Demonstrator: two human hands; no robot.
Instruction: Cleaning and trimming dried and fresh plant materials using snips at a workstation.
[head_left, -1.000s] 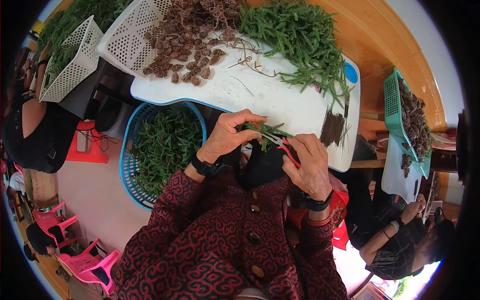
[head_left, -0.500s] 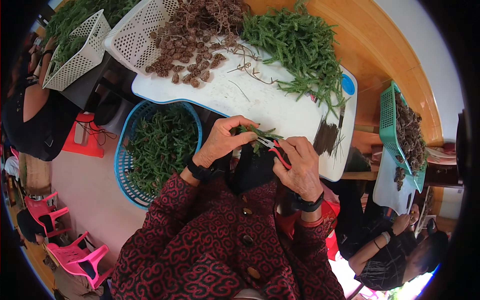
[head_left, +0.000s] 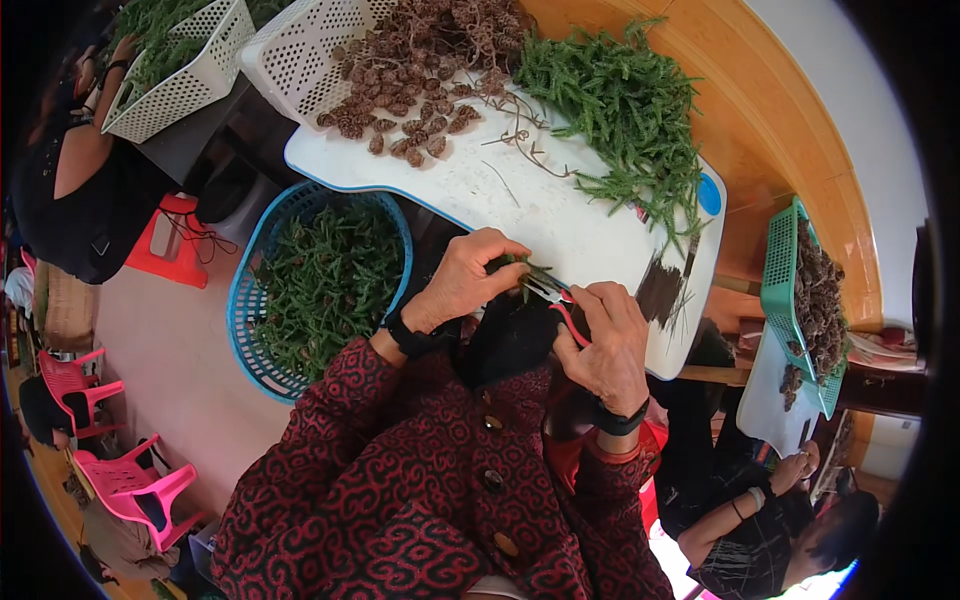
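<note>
Pinching a small green sprig [head_left: 522, 268] between curled fingers at the frame's centre, the left hand [head_left: 468, 278] held it against the red-handled scissors [head_left: 560, 303] gripped in the right hand [head_left: 605, 345], just below the white tray [head_left: 560, 225] and right of the blue basket [head_left: 248, 300] of greens.

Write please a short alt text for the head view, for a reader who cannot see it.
A person's left hand holds a green sprig while the right hand cuts it with red-handled scissors at a white board. Green sprigs and brown root pieces lie piled on it; a blue basket stands below.
</note>
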